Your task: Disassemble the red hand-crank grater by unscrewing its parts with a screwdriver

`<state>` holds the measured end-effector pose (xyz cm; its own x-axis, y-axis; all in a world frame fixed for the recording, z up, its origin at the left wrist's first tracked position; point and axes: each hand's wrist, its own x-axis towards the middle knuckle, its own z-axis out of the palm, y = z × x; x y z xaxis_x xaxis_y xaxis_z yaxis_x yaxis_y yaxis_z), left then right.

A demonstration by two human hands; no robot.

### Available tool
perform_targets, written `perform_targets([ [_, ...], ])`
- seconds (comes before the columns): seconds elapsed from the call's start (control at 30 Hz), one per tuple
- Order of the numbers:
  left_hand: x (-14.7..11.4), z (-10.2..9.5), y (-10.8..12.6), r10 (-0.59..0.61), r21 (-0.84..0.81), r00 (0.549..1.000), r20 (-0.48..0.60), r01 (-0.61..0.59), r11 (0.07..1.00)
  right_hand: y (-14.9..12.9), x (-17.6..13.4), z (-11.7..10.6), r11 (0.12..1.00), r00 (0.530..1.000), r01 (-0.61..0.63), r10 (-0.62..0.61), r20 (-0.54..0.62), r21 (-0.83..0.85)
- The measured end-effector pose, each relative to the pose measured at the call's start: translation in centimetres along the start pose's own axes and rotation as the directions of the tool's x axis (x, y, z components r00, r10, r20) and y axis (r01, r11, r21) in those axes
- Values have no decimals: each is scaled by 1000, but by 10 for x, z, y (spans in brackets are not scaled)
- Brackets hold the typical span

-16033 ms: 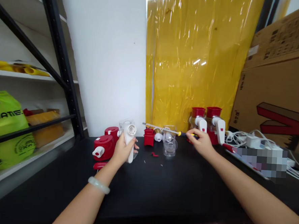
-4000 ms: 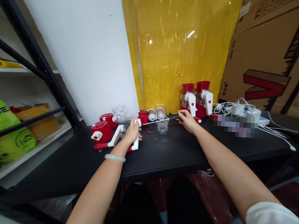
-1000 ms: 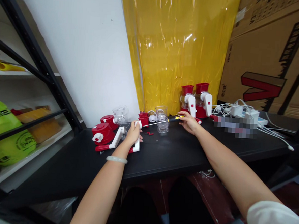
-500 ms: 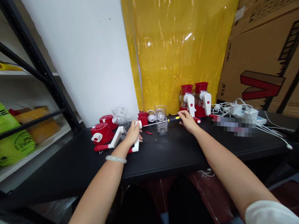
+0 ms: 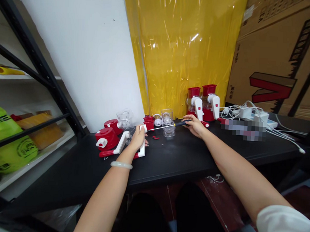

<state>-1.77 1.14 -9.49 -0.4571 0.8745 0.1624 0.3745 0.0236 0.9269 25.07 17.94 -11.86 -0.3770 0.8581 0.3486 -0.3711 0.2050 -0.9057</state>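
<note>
My left hand (image 5: pixel 138 138) is closed around a white crank handle (image 5: pixel 142 150) with a red grip, held just above the black table. In my right hand (image 5: pixel 194 125) is a screwdriver (image 5: pixel 179 124) with a dark and yellow handle, lying nearly level. Its thin shaft points left, and the tip meets the white end of the crank handle; whether it sits in a screw I cannot tell. A second crank handle (image 5: pixel 122 142) lies just left of my left hand, beside a red grater base (image 5: pixel 107 139). Small red pieces (image 5: pixel 155 137) rest on the table between my hands.
Behind the shaft stand a clear plastic housing (image 5: pixel 169 124), a drum (image 5: pixel 158 120) and a red hopper (image 5: pixel 149 122). Two assembled rotary graters (image 5: pixel 209 103) are at the back right, near a power strip (image 5: pixel 266 121) with tangled white cables. A metal shelf (image 5: pixel 39 67) is at left.
My right hand has turned the screwdriver handle: the yellow patch has rolled out of sight and the fingers are more extended. The left hand keeps its grip on the crank handle.
</note>
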Motion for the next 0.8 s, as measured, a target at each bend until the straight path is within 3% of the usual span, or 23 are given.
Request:
perform_targets([
  [0.17,-2,0,0,-5,12,1000,21,5,1000,7,4,-1,970,992,30,-59,-113,-242],
  [0.3,-3,0,1,9,32,1000,20,-10,999,9,2,-6,853,993,26,-81,-84,-522],
  [0.37,-3,0,1,10,37,1000,20,-11,999,10,1,-7,815,991,58,-116,-64,-577],
  [0.67,-1,0,1,0,51,1000,11,-1,999,10,5,-1,965,989,48,-82,-121,-259],
  [0.8,-3,0,2,7,24,1000,1,-7,1000,7,2,1,994,995,35,-44,-89,-104],
])
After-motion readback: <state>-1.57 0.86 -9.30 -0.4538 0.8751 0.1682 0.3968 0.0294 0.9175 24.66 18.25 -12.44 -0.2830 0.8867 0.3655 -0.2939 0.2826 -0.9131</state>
